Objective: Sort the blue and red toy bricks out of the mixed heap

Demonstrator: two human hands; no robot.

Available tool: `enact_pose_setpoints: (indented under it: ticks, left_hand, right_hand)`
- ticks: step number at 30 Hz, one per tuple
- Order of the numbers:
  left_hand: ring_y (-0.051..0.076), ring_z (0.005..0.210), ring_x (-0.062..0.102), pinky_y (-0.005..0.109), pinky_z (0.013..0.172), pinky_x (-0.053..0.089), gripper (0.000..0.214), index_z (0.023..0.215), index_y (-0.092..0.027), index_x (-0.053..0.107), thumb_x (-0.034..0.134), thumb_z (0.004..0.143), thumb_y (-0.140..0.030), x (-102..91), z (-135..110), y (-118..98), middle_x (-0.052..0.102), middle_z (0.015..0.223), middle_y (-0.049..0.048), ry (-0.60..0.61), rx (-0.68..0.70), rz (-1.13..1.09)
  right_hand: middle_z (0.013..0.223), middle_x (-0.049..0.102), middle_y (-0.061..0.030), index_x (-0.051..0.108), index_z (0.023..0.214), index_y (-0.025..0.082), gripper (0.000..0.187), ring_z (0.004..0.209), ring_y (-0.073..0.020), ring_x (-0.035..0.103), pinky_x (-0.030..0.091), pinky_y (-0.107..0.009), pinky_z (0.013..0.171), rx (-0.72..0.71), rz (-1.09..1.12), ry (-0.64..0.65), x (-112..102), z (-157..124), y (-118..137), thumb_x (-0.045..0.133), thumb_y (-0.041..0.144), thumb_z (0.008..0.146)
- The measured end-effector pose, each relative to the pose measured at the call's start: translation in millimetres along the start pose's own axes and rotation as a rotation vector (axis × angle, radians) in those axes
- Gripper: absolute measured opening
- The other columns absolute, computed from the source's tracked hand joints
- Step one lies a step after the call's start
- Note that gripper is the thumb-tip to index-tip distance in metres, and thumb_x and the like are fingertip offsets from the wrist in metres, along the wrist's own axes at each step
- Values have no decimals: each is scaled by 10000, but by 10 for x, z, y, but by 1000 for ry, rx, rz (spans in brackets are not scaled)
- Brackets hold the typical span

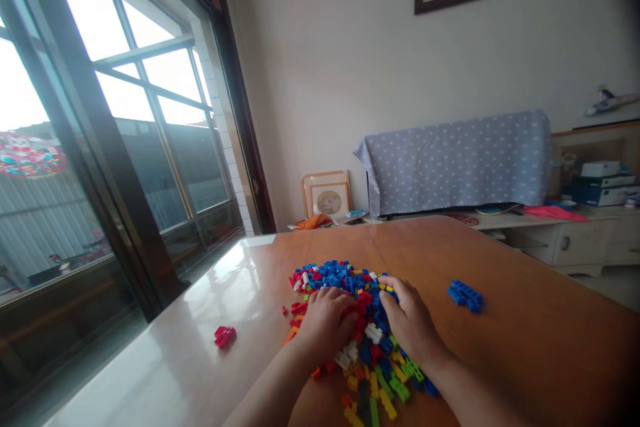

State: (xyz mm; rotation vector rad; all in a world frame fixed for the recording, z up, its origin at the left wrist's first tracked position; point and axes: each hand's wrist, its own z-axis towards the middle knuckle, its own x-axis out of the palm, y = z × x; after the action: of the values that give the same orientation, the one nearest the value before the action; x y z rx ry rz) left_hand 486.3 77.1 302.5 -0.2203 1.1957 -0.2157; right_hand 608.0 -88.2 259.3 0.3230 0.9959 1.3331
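Note:
A pile of toy building bricks [340, 273], mostly blue and red with some white, yellow, green and orange ones, is heaped on the table in front of me. My left hand [327, 317] rests over the red bricks at the pile's left, fingers curled down among them; its fingertips and anything in them are hidden. At the right side of the heap, my right hand [407, 317] touches blue bricks, with thumb and forefinger apart. Separate from the heap lie a small cluster of red bricks [225, 336] at left and a cluster of blue bricks [465, 295] at right.
The brown wooden table [525, 347] has a glossy surface with window glare at left. Behind it stand a low white cabinet [583, 240] and a long object under a dotted grey cloth [460, 163]. A glass window [165, 113] lines the left side.

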Motion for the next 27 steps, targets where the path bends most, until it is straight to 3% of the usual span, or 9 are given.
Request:
enact_pose_setpoints:
  ticks: [9,16,21,24,27]
  left_hand:
    - [251,1097,601,399,981,472,272,1142,-316,704,543,922,-324,-76,-209,88,674,1165,53,-31,-66,-5]
    - [271,1230,571,502,1101,410,331,1249,-310,654,468,976,-298,-42,-270,183,656,1295,56,-125,-27,-18]
    - [305,1298,542,571,1148,354,406,1362,-320,589,528,970,-405,52,-266,204,620,1386,67,-97,-3,-5]
    - [314,1363,489,605,1182,286,498,1436,-351,517,563,953,-458,140,-255,226,567,1457,56,-53,63,13]
    - [318,1378,473,595,1172,304,478,1414,-359,544,573,948,-460,189,-239,274,581,1443,51,-38,103,24]
  right_hand:
    - [1136,697,-69,679,1080,213,305,1133,-233,605,449,-375,1015,73,-31,57,-42,79,-184,475,261,859]
    - [1180,691,-80,683,1131,210,350,1163,-244,607,454,-388,1029,92,-98,194,-24,75,-279,496,237,836]
    - [1273,668,-100,671,1236,211,400,1229,-256,580,421,-416,1075,57,-188,274,-2,-17,-151,516,257,870]
    - [1351,637,-77,685,1248,286,384,1296,-287,537,348,-504,1124,13,-240,351,3,-79,-21,536,302,895]
    - [1413,597,-73,682,1262,327,392,1338,-306,501,280,-563,1151,-22,-236,411,2,-123,79,553,302,892]
